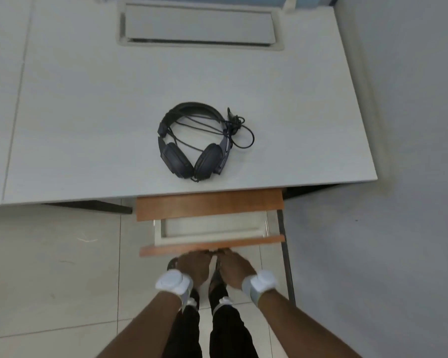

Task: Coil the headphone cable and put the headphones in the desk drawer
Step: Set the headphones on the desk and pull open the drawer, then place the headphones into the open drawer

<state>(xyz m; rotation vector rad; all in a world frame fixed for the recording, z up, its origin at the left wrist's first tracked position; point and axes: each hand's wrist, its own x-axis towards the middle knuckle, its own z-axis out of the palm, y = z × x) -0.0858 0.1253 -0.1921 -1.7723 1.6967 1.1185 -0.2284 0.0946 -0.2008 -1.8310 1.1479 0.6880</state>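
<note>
Nearest, both forearms reached forward and down, each with a white wrist band. The left hand and right hand sat side by side, close together, at the middle of the near edge of the drawer front. The fingers curled over or under that brown front; their tips were hidden, so I could not tell whether they hooked a handle or only pressed the board. Neither hand held the headphones.

Just beyond the hands the drawer stood partly open below the desk edge. The part of its pale inside that showed held nothing.

Farther on, the headphones lay flat on the desk, near its front edge and roughly above the drawer, ear cups toward the viewer, band away. The cable was gathered: strands crossed the band's loop, with a bunch and a slack loop to the right of the right cup. It looked wound, though loosely.

At the far side a long cable hatch was set in the desktop.

Judgement: coiling appeared done, or nearly so; the drawer was being worked. Left to do: lift the headphones, lay them inside, close the drawer.
</note>
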